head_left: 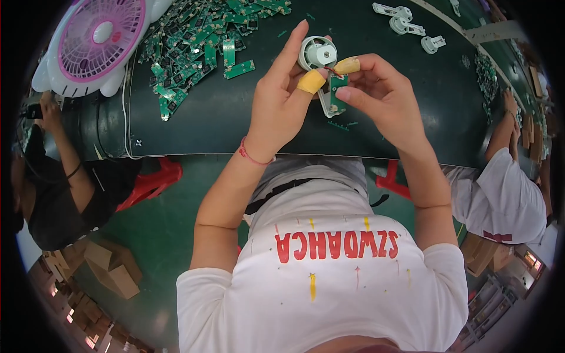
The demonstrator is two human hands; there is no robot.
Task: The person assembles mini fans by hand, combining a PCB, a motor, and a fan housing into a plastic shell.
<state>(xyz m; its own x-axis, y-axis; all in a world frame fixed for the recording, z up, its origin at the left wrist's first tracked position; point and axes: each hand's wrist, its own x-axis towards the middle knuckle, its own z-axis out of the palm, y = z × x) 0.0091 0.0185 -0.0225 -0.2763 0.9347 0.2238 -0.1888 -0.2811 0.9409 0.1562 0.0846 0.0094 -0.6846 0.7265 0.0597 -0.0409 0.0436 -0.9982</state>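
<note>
Over the dark table, my left hand (273,109) is closed around a small white plastic fan body (321,54) with a round head. Yellow tape (311,82) wraps its thumb, which presses by thin red and dark wires (333,72). Below the round head, a green circuit board (338,97) lies against the white handle (325,105). My right hand (391,97) is closed at the board, its thumb on the edge and its yellow-wrapped index finger at the wires. Its other fingers are curled and partly hidden.
Loose green circuit boards (200,44) are heaped at the far left, near a white and purple fan (101,32). Several white fan bodies (406,25) lie at the far right. Co-workers sit on both sides; one arm (503,126) reaches the table at right.
</note>
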